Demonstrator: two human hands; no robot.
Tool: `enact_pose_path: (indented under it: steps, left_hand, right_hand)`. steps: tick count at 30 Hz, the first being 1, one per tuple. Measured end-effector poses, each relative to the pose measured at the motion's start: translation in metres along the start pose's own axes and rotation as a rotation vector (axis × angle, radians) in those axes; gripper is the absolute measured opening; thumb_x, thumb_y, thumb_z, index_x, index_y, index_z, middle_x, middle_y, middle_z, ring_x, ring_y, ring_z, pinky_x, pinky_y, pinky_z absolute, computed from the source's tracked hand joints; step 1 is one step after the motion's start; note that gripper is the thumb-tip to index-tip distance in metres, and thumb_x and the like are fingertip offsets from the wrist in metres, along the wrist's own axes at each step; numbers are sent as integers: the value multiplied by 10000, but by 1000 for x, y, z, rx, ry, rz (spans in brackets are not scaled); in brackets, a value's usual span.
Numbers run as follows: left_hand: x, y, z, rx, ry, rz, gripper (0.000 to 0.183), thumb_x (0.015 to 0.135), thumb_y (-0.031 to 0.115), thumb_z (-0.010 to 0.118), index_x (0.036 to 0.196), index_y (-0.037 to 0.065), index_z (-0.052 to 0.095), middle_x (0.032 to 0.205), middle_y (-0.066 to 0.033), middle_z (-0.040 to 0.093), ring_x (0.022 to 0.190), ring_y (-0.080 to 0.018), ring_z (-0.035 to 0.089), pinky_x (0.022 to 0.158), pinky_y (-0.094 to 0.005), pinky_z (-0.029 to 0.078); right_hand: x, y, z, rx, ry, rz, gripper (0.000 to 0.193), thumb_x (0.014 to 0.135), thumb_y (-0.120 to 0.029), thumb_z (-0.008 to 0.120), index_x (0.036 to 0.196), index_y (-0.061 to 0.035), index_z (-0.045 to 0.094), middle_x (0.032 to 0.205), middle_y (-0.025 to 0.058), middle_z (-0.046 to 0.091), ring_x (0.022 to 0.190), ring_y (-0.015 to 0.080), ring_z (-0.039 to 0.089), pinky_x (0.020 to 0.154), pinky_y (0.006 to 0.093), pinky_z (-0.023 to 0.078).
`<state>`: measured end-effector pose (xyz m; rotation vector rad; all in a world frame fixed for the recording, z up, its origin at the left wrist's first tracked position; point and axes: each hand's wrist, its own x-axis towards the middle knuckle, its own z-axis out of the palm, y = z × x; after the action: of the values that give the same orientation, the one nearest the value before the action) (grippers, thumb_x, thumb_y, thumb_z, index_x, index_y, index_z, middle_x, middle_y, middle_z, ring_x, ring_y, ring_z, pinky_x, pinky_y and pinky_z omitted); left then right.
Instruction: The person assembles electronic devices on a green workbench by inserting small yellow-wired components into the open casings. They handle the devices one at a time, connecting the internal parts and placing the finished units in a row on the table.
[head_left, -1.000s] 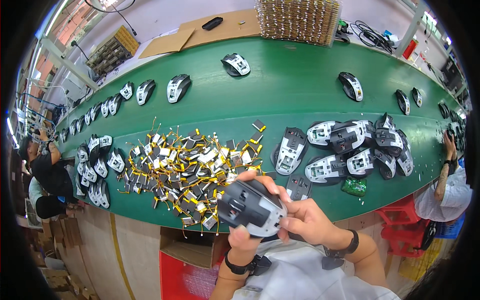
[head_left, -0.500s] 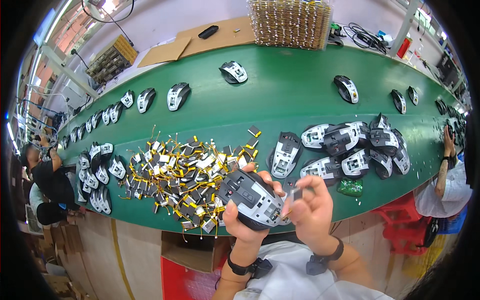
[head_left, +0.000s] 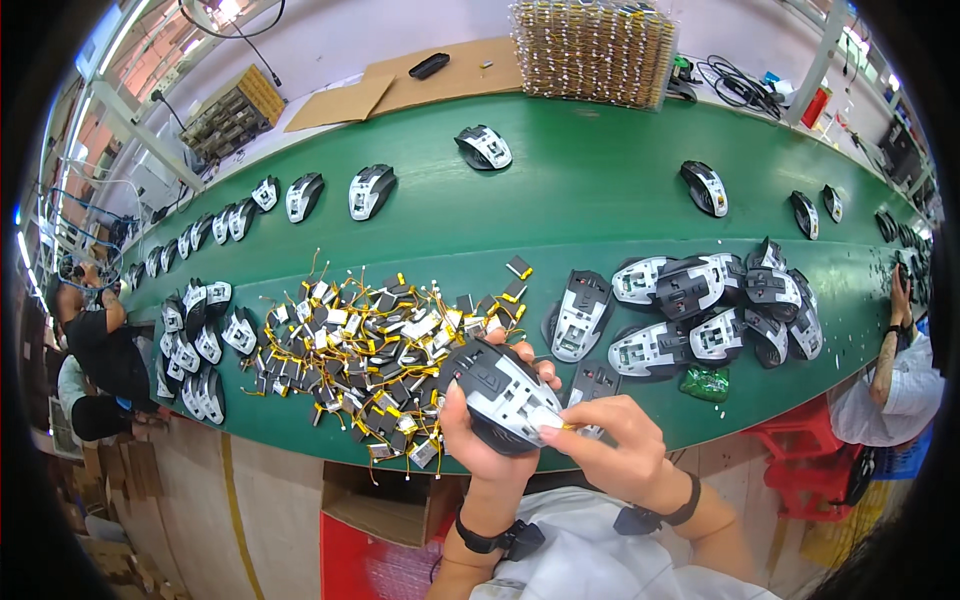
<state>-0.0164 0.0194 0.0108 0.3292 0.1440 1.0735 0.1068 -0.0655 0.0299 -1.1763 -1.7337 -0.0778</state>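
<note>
My left hand (head_left: 480, 448) is wrapped round a black and white computer mouse (head_left: 488, 384) without its top cover, tilted above the table's near edge. My right hand (head_left: 622, 452) pinches a small pale battery (head_left: 546, 416) with a yellow end against the mouse's open inside, at the end nearer me. The fingertips partly cover the battery. Left of the mouse lies a heap of small batteries (head_left: 350, 345) with yellow ends and thin wires. Beyond my right hand, another open mouse (head_left: 592, 384) lies partly hidden by its fingers.
Several open mice (head_left: 690, 285) are piled on the green table (head_left: 430, 230) at right, beside a green packet (head_left: 705, 383). More mice (head_left: 200, 345) cluster at left, others in a row (head_left: 372, 192) farther back. A tray stack (head_left: 595, 55) stands behind. Co-workers (head_left: 100, 335) sit at both sides.
My right hand has lowered the battery from just above the mouse onto its open inside. The view has shifted slightly; my left hand still holds the mouse.
</note>
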Motion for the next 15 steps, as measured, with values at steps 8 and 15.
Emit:
enact_pose_path:
  steps: [8,15]
  left_hand:
    - [-2,4,2,-63,-29,-148,662,900,487,495,1369,28,410,1128,-178,572,1013,-345,593,903,-472,489]
    - [-5,0,11,64,-63,-139,734,860,478,509,1385,-13,361,1124,-202,582,1118,-392,577,948,-497,483]
  right_hand:
    - [21,11,-24,100,-193,-72,358,674,-19,755,1030,-28,721,921,75,617,734,209,610,660,319,535]
    - [31,19,-31,321,-240,313,252,715,-124,850,774,-20,628,761,59,660,637,150,626,548,261,496]
